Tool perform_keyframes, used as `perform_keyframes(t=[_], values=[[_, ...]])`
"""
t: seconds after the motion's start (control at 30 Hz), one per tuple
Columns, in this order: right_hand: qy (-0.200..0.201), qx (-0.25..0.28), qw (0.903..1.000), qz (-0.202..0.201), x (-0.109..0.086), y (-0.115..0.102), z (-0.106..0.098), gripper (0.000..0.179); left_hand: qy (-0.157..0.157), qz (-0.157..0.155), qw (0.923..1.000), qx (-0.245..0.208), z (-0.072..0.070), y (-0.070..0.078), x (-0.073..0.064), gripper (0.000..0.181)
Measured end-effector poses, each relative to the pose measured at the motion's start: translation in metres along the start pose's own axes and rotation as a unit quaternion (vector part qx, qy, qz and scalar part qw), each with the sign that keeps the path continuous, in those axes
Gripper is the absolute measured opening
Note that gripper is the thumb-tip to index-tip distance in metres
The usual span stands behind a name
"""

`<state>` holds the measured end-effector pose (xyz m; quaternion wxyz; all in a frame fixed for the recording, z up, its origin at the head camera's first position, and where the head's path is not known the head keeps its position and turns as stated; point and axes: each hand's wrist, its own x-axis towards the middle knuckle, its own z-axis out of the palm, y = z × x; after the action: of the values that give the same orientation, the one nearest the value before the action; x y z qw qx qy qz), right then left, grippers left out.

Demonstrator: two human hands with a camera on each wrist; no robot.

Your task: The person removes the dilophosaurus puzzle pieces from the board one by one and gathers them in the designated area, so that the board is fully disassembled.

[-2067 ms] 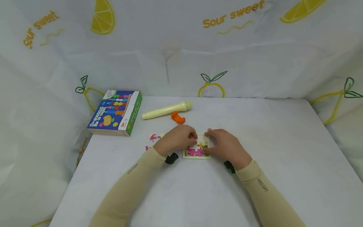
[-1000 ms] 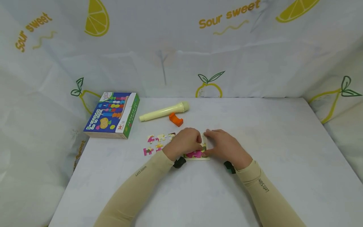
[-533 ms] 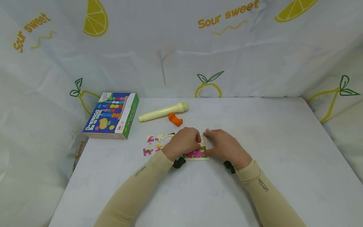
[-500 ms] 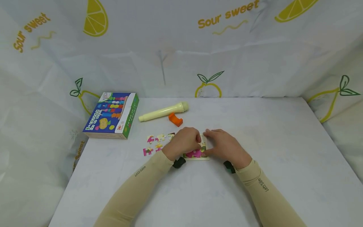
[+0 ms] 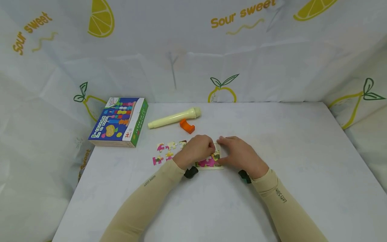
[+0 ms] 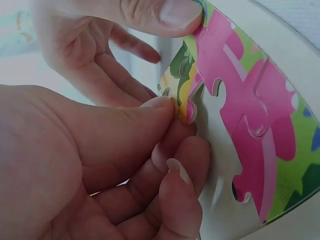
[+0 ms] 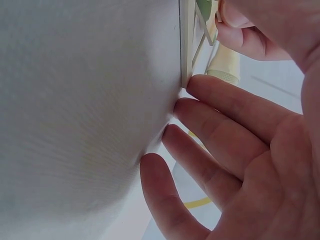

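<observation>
A jigsaw tray (image 5: 215, 168) with a pale rim lies on the table, pink and green pieces fitted along its near side. My left hand (image 5: 196, 148) is over it, thumb and finger pinching a yellow and green puzzle piece (image 6: 184, 102). That piece is tilted up at the edge of the fitted pink pieces (image 6: 260, 110), beside bare tray floor. My right hand (image 5: 240, 154) spans the tray's right side. Its thumb (image 6: 181, 14) presses on the fitted part, and its fairly straight fingers (image 7: 225, 107) rest by the far corner.
Several loose puzzle pieces (image 5: 171, 146) lie left of the tray, partly behind the left forearm. Beyond them are an orange curved block (image 5: 187, 126), a pale yellow toy microphone (image 5: 174, 118) and a blue and green toy box (image 5: 119, 121).
My left hand has shifted right over the tray, uncovering more loose pieces, then drawn back slightly in the last half second. My right hand has stayed at the tray's right side.
</observation>
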<state>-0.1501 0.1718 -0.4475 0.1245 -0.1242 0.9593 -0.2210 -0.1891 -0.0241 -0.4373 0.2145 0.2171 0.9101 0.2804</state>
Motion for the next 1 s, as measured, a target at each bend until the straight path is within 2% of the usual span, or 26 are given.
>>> perform_keyframes(t=[0.17, 0.37, 0.6, 1.0], values=[[-0.001, -0.003, 1.0, -0.002, 0.001, -0.002, -0.001, 0.079, -0.015, 0.0, 0.9997, -0.019, -0.003, -0.004, 0.0, 0.013], [0.0, -0.005, 1.0, -0.004, 0.003, -0.003, 0.0, 0.08, -0.021, 0.012, 0.9996, -0.013, -0.004, -0.009, 0.002, 0.014], [-0.001, -0.004, 1.0, 0.006, 0.003, -0.003, -0.002, 0.081, -0.029, 0.025, 0.999, -0.025, -0.004, -0.011, 0.006, 0.016], [-0.004, -0.004, 0.9999, 0.011, 0.002, -0.003, -0.002, 0.081, -0.047, 0.014, 0.9983, -0.03, -0.006, -0.011, 0.008, 0.018]])
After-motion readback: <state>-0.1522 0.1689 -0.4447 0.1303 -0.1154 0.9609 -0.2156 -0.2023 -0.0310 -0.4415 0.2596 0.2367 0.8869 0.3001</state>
